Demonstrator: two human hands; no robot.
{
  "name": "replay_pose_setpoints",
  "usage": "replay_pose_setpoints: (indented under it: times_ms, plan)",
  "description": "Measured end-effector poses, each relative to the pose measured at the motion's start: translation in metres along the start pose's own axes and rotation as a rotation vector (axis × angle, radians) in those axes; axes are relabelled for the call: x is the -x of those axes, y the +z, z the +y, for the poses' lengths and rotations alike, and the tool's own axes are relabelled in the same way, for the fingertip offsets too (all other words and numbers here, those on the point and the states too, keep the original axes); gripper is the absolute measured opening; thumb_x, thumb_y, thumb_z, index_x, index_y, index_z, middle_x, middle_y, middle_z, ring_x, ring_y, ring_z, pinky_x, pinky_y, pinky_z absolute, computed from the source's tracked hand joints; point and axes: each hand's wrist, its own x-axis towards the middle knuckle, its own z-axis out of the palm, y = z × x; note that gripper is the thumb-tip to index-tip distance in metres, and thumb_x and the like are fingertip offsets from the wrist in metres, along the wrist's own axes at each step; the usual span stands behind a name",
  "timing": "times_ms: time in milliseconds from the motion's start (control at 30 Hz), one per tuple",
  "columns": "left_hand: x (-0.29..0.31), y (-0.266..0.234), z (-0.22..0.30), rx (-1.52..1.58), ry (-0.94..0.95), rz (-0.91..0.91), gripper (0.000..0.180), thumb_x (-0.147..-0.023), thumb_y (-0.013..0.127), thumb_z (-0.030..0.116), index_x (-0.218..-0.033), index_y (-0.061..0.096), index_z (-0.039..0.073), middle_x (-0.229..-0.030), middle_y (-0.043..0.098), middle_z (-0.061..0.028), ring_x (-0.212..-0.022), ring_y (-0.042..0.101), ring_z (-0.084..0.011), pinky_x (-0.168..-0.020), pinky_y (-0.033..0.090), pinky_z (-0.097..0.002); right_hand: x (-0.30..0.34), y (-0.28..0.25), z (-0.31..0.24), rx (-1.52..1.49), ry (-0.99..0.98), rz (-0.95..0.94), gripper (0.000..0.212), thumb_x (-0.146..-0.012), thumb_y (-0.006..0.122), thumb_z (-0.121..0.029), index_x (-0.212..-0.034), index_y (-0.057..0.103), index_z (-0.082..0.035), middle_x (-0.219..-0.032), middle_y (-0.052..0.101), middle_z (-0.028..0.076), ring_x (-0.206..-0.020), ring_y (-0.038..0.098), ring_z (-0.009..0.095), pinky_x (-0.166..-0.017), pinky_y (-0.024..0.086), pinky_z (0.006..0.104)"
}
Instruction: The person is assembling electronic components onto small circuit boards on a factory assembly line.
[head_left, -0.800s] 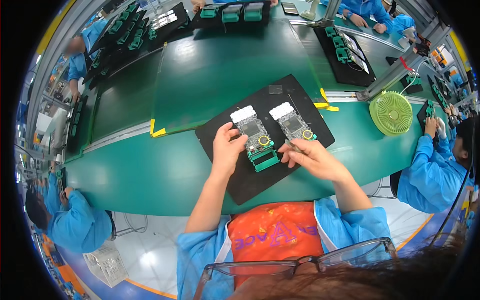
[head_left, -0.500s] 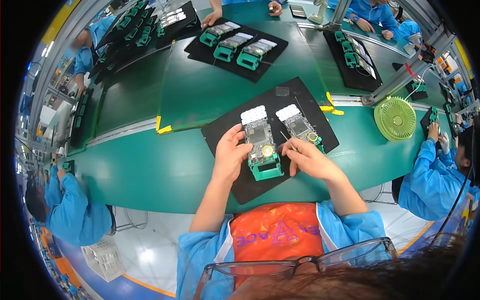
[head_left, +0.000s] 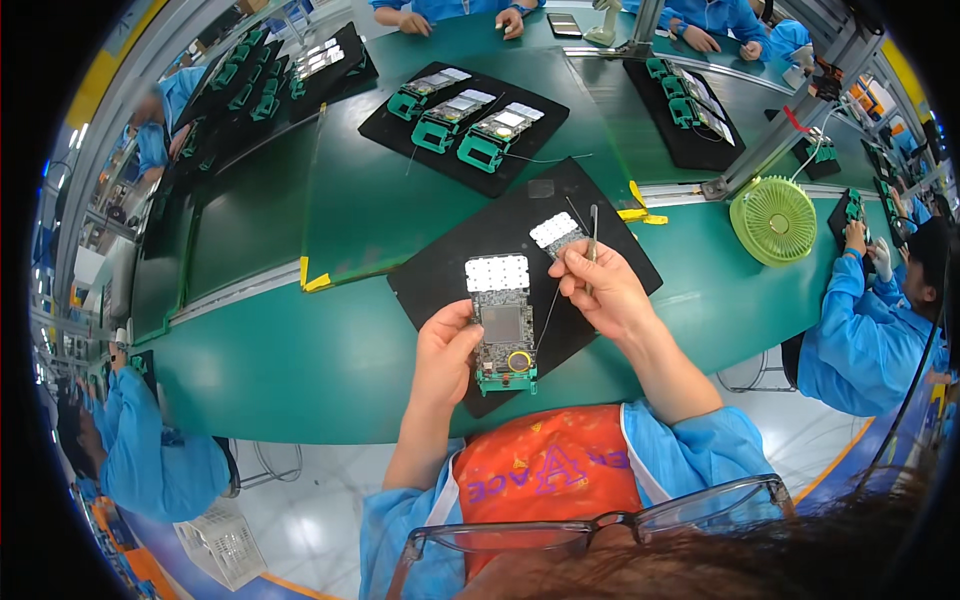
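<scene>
My left hand (head_left: 447,350) grips the left edge of a circuit board (head_left: 502,325) with white keypad pads at its top, a yellow-ringed round part and a green plastic frame at its lower end. The board is held over the near part of a black mat (head_left: 430,275). In my right hand (head_left: 608,290), thumb and fingers are closed around a slim metal tool (head_left: 594,228), its tip pointing up and away. A thin dark wire hangs beside the held board. Behind my right hand lies a second circuit board (head_left: 557,232), mostly covered by the fingers.
Beyond the mat, a black tray (head_left: 380,128) carries several boards in green frames. More loaded trays stand far left and at the right. A green fan (head_left: 774,222) sits on the right of the bench (head_left: 270,350). Co-workers in blue sit around, and a metal post rises at right.
My left hand has drawn the board toward me and turned it more upright. My right hand has moved up and away, tool now upright. A co-worker's hand has left the far tray.
</scene>
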Motion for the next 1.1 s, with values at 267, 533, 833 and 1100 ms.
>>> replay_pose_setpoints:
  times_ms: [267, 533, 833, 1100]
  plan:
    - [0.007, 0.025, 0.0, -0.228, 0.21, 0.172, 0.013, -0.092, 0.054, -0.001, -0.102, 0.062, -0.004, -0.091, 0.064, -0.0037, -0.08, 0.058, -0.0047, -0.069, 0.047, -0.0205, 0.031, 0.045, 0.01, 0.852, -0.426, -0.031, 0.007, -0.077, 0.071, -0.003, -0.08, 0.066, 0.001, -0.067, 0.06, 0.001, -0.058, 0.048, 0.003, -0.051, 0.037, 0.0212]
    - [0.011, 0.037, 0.001, -0.593, 0.515, 0.134, 0.012, -0.089, 0.054, -0.007, -0.099, 0.06, -0.007, -0.1, 0.058, -0.0056, -0.082, 0.057, -0.0068, -0.069, 0.047, -0.0196, 0.034, 0.064, 0.018, 1.037, -0.725, -0.087, 0.011, -0.072, 0.07, 0.0, -0.082, 0.067, 0.0, -0.074, 0.063, 0.01, -0.062, 0.062, 0.021, -0.052, 0.047, 0.0288]
    - [0.013, 0.041, 0.005, -0.68, 0.556, 0.124, 0.009, -0.089, 0.055, -0.004, -0.097, 0.059, -0.007, -0.096, 0.059, -0.0076, -0.077, 0.056, -0.0072, -0.065, 0.048, -0.0208, 0.032, 0.061, 0.018, 1.064, -0.763, -0.098, 0.01, -0.073, 0.069, 0.003, -0.081, 0.065, 0.001, -0.072, 0.064, 0.009, -0.062, 0.062, 0.014, -0.054, 0.047, 0.024]
    - [0.012, 0.045, 0.009, -0.786, 0.64, 0.111, 0.01, -0.087, 0.055, -0.004, -0.096, 0.059, -0.006, -0.093, 0.059, -0.0092, -0.077, 0.058, -0.0091, -0.064, 0.049, -0.0229, 0.034, 0.06, 0.016, 1.072, -0.779, -0.093, 0.011, -0.07, 0.07, 0.002, -0.081, 0.066, 0.0, -0.074, 0.063, 0.009, -0.062, 0.062, 0.017, -0.051, 0.046, 0.0259]
